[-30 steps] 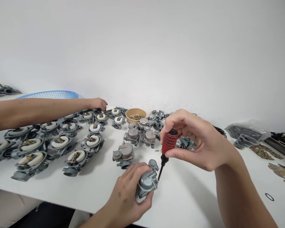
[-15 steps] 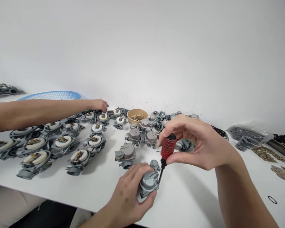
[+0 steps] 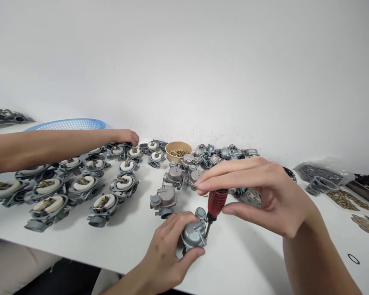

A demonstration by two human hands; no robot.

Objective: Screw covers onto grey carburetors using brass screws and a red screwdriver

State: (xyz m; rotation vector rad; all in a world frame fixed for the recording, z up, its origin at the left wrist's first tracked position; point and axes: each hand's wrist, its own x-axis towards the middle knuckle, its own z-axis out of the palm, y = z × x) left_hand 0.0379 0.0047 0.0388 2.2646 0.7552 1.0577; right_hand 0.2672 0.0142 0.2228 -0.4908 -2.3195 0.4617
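My left hand [image 3: 169, 250] grips a grey metal carburetor [image 3: 193, 235] near the table's front edge, thumb at its near side and fingers over its far side. Upright and slightly tilted, a screwdriver [image 3: 217, 201] with a red handle has its tip at the carburetor's right edge; a screw under the tip is too small to make out. My right hand [image 3: 261, 192] holds the handle, with straightened fingers across its top and the thumb against its side. Just beyond my left hand stands another carburetor [image 3: 164, 198] with its bowl cover on.
Left are rows of open carburetors with white floats [image 3: 104, 203]; a co-worker's arm [image 3: 55, 147] reaches over them. At the wall sit a tan bowl of screws [image 3: 178, 147], a blue basket [image 3: 67, 123] and more carburetors. Rightward lie bagged parts [image 3: 326, 174] and a black ring [image 3: 353, 258].
My right hand's fingers have straightened and moved over the top of the screwdriver handle, from a curled hold around it. My left hand and the carburetor stay nearly still.
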